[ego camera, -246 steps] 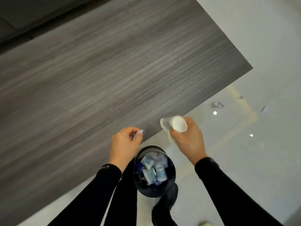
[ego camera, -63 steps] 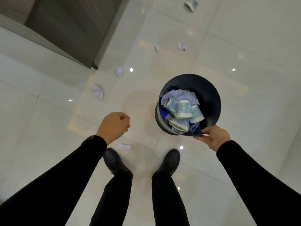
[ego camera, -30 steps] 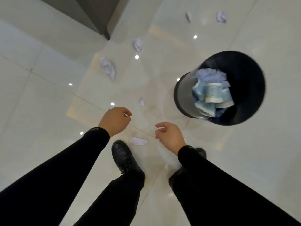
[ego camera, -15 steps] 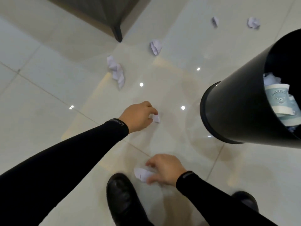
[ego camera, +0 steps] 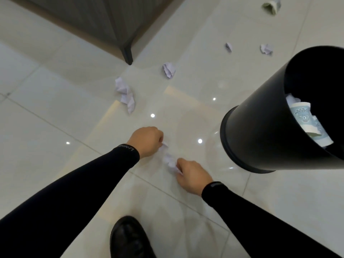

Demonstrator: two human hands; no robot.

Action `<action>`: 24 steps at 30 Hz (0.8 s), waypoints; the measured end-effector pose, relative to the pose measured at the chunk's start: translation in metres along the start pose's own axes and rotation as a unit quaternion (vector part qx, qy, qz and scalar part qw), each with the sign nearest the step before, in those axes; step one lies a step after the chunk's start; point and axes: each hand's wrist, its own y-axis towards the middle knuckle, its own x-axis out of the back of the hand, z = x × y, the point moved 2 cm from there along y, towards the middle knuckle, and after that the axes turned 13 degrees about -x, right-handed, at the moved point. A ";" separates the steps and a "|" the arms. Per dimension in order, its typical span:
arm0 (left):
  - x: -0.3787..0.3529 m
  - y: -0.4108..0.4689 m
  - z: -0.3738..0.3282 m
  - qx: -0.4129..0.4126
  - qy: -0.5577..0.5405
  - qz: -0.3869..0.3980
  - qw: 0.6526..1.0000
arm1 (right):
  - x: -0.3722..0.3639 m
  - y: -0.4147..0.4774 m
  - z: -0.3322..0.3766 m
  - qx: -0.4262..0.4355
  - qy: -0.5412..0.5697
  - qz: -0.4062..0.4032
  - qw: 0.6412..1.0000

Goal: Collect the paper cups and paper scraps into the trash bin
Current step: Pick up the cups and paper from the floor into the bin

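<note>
Now both your hands have dropped to the floor since a second ago: your left hand is pinched on a small paper scrap, your right hand clamped on a crumpled scrap. To their right waits the trash bin.

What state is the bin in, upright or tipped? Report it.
Upright: the bin stands on its base on the floor, open mouth up, cups inside.
</note>
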 end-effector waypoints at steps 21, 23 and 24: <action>0.045 0.057 0.080 0.107 0.087 -0.003 0.990 | 0.170 0.046 0.069 -0.086 0.160 -0.101 0.978; 0.056 0.054 0.064 0.075 0.070 0.003 0.995 | 0.198 0.043 0.077 -0.083 0.140 -0.094 0.982; 0.068 0.051 0.056 0.062 0.054 -0.008 0.997 | 0.213 0.038 0.082 -0.080 0.127 -0.094 0.984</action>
